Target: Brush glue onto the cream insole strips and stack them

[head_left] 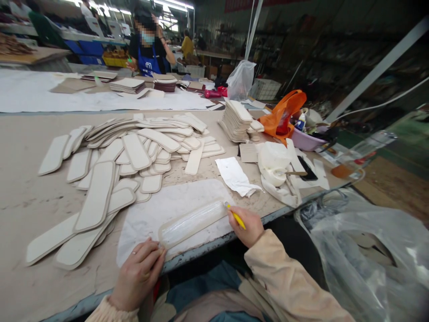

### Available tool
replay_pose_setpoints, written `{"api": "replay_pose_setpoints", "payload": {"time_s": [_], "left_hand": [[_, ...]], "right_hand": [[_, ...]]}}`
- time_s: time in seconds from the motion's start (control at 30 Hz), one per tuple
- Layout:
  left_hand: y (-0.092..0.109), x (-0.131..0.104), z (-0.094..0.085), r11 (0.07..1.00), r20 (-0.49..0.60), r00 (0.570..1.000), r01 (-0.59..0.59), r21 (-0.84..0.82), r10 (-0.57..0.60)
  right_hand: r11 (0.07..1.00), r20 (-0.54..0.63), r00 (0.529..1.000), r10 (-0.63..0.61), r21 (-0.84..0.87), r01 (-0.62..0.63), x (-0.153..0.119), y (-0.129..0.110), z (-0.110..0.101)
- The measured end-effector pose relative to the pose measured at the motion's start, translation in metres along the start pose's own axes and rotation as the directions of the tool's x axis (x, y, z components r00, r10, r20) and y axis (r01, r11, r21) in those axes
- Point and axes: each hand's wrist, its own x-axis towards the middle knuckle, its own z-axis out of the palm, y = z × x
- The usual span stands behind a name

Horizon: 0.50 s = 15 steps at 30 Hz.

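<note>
The right hand (247,226) is closing its fingers around a yellow-handled tool (239,220), whose small tip is resting at the far right end of a long pale strip (192,222); the palm side is staying out of sight. The left hand (140,264), fingers bunched together, is touching the strip's near left end, but its fingertips are hiding that corner, so whether they are pinching it I cannot tell. The strip is lying flat on a white sheet (204,190) near the table's front edge, its upper face shining with streaks. Both sleeves are running off the bottom of the view. To the left, a loose pile of pale pieces (137,152) is overlapping so heavily that many are showing only edges. Right of the sheet, a crumpled white cloth (236,176) is lying near a white container (275,156), whose contents are hard to make out. Farther right, an orange bag (283,114) is partly covering a purple basin (308,141). At near right, a clear plastic bag (365,273) is blurring what it is holding. Across the far table, a co-worker (152,56) is showing only from the waist up.
</note>
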Motion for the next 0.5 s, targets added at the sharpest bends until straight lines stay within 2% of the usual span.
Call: {"api": "replay_pose_setpoints", "payload": {"time_s": [0.07, 0.13, 0.2, 0.27, 0.33, 0.4, 0.47, 0.5], "left_hand": [[0.000, 0.000, 0.000, 1.000, -0.003, 1.000, -0.002, -0.001, 0.002], [-0.001, 0.000, 0.000, 1.000, -0.001, 1.000, -0.010, 0.004, 0.010], [0.000, 0.001, 0.000, 1.000, 0.005, 1.000, -0.013, 0.009, 0.013], [0.001, 0.002, 0.000, 1.000, 0.005, 1.000, -0.008, 0.011, 0.008], [0.002, 0.003, -0.001, 1.000, -0.006, 1.000, -0.001, 0.014, 0.001], [0.000, 0.002, 0.000, 0.999, -0.014, 1.000, -0.006, 0.037, 0.007], [-0.005, -0.001, 0.000, 0.993, -0.002, 0.998, -0.058, 0.105, 0.059], [-0.008, -0.003, 0.000, 0.982, 0.014, 0.993, -0.121, 0.148, 0.120]], "right_hand": [[0.994, 0.116, 0.990, -0.074, -0.066, 0.082, -0.005, -0.015, 0.009], [0.984, 0.210, 0.966, -0.151, -0.059, 0.166, -0.008, -0.033, 0.016], [0.974, 0.238, 0.945, -0.226, 0.020, 0.227, -0.008, -0.050, 0.020], [0.968, 0.192, 0.950, -0.246, 0.093, 0.231, -0.005, -0.058, 0.020], [0.979, 0.135, 0.971, -0.195, 0.084, 0.185, 0.000, -0.054, 0.018], [0.994, 0.106, 0.988, -0.109, -0.008, 0.111, 0.003, -0.041, 0.015], [0.992, 0.123, 0.992, -0.021, -0.119, 0.036, 0.002, -0.030, 0.015], [0.987, 0.142, 0.990, 0.006, -0.157, 0.016, 0.001, -0.027, 0.015]]}}
